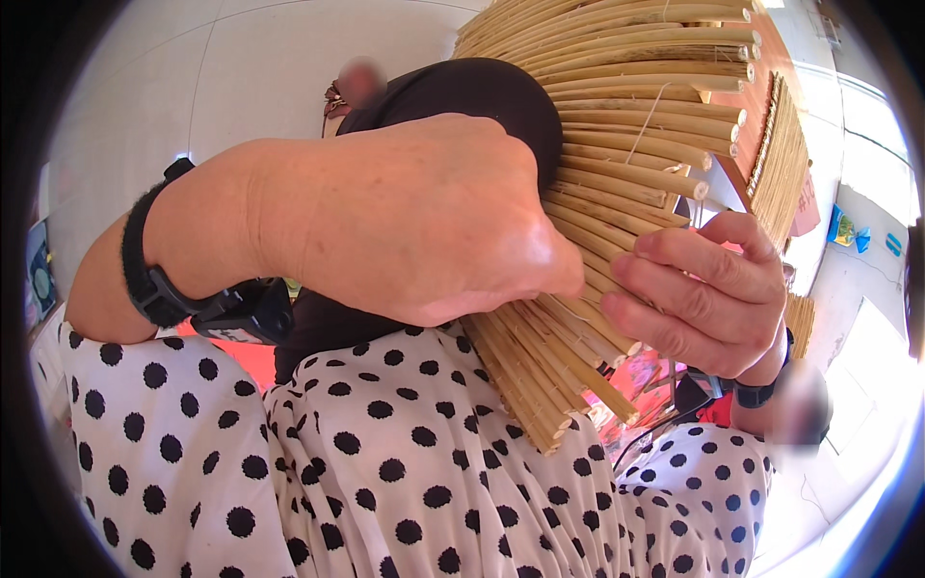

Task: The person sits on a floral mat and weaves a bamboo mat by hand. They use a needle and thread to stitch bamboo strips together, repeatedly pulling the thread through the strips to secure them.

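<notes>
Left hand [414, 217]: closed down over the near edge of a fan of straw stalks [617, 144], palm on top, fingers hidden behind. Right hand [708, 294]: fingers curled, pinching stalk ends just right of the left hand. Stalks run long-axis from the 2 hands up and away to the right. Both hands touch the fan; a polka-dot skirt [385, 482] lies below.

A small craft workplace, probably inside a home

Fanned woven reed work [617, 144] fills the near view, another reed mat [785, 164] stands at the far right, and the pale tiled floor [241, 77] is lit by daylight from the right.
</notes>
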